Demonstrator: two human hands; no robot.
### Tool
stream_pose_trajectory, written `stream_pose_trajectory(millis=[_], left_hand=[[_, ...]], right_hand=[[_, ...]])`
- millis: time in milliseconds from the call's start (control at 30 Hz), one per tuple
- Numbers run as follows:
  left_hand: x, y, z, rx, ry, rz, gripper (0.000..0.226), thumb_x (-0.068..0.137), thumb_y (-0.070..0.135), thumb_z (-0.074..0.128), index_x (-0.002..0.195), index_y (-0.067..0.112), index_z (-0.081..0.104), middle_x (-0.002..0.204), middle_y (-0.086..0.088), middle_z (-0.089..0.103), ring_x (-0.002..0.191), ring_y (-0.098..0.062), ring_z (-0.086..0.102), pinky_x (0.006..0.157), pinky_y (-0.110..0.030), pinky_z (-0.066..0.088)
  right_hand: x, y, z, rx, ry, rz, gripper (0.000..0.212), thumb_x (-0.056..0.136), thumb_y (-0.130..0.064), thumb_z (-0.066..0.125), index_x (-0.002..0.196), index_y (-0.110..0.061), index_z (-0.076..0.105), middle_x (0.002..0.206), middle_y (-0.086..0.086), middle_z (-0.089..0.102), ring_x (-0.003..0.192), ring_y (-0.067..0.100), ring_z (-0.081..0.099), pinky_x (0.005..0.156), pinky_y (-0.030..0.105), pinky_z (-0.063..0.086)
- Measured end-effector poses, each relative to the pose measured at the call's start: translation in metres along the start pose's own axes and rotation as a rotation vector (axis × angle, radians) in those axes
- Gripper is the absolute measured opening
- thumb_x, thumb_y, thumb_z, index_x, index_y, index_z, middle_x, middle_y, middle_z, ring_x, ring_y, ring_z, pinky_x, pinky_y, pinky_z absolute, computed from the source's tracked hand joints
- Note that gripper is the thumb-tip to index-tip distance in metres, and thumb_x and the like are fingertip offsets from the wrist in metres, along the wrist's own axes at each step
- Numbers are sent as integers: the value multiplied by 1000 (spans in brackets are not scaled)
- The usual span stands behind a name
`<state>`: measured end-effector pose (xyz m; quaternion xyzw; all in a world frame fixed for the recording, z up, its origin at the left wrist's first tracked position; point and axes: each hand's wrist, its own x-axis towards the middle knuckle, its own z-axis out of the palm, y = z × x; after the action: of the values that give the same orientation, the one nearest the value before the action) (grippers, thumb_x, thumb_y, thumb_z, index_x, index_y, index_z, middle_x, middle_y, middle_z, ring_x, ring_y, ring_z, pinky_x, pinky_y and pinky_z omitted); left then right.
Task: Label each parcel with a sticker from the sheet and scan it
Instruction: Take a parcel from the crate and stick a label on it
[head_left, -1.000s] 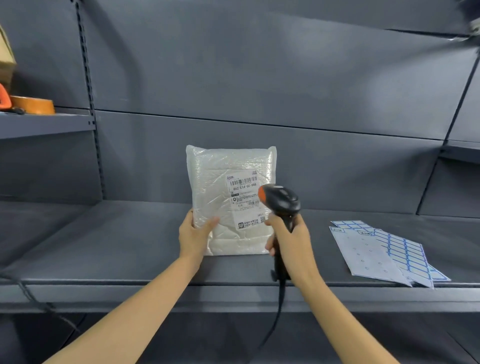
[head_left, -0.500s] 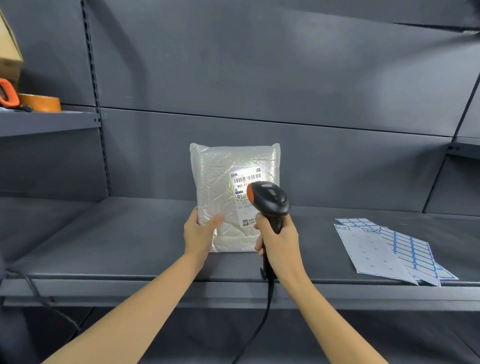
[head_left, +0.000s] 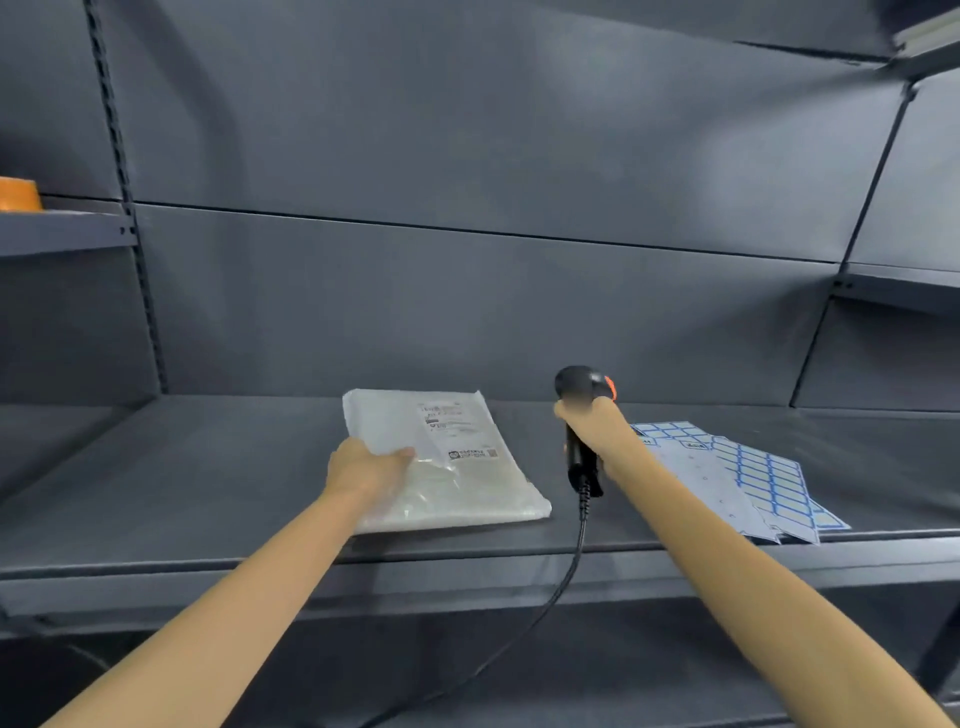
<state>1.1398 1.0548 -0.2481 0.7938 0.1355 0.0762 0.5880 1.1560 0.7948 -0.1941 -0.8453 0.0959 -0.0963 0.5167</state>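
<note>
A white plastic-wrapped parcel (head_left: 457, 467) with a printed label lies flat on the dark grey shelf (head_left: 182, 483). My left hand (head_left: 366, 467) grips its near-left edge, thumb on top. To the right of the parcel, my right hand (head_left: 592, 421) holds a black barcode scanner (head_left: 579, 387) with an orange button. Its handle points down and its cable (head_left: 566, 566) drops over the shelf's front edge. Sticker sheets (head_left: 748, 478), white with blue-outlined labels, lie fanned out on the shelf further right.
A higher shelf at the far left (head_left: 62, 228) carries an orange roll (head_left: 18, 195). Another shelf bracket (head_left: 893, 286) juts out at the right. The shelf's front lip (head_left: 415, 577) runs across in front of the arms.
The parcel went from standing upright against the back panel to lying flat on the shelf. The scanner moved right, away from the parcel's label.
</note>
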Motion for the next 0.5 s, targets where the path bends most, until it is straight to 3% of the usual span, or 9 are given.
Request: stream_pose_trajectory(millis=[100, 167, 300, 400, 500], left_hand=[[0, 2, 3, 77, 23, 77, 71, 81, 28, 70, 141, 17, 35, 131, -8, 48, 104, -25, 55, 80, -33, 45], [0, 3, 5, 73, 6, 114, 61, 81, 25, 70, 134, 16, 41, 130, -8, 48, 105, -25, 55, 82, -35, 47], [-1, -4, 5, 116, -52, 115, 52, 86, 27, 67, 130, 11, 45, 139, -6, 43, 121, -25, 48, 98, -38, 42], [2, -10, 4, 61, -53, 118, 40, 86, 26, 68, 118, 14, 48, 130, 0, 50, 106, -21, 54, 84, -32, 45], [1, -12, 4, 35, -8, 134, 69, 83, 26, 72, 140, 14, 36, 140, 0, 42, 120, -22, 49, 96, -33, 42]], right_hand=[[20, 14, 11, -310, 75, -28, 24, 85, -24, 60, 93, -5, 47, 113, 19, 54, 99, 32, 54, 75, 31, 39], [27, 23, 19, -401, 100, -18, 30, 86, -23, 61, 104, -1, 53, 119, 23, 53, 113, 38, 50, 85, 35, 41], [32, 42, 33, -484, 97, -24, 38, 89, -26, 60, 112, 3, 54, 120, 21, 52, 116, 38, 45, 79, 31, 34], [31, 49, 39, -572, 76, -63, 39, 92, -32, 56, 110, 2, 56, 118, 20, 53, 116, 37, 43, 83, 33, 32], [35, 44, 28, -654, 12, 17, 54, 97, -46, 40, 126, -3, 53, 131, 20, 47, 126, 37, 34, 101, 39, 30]])
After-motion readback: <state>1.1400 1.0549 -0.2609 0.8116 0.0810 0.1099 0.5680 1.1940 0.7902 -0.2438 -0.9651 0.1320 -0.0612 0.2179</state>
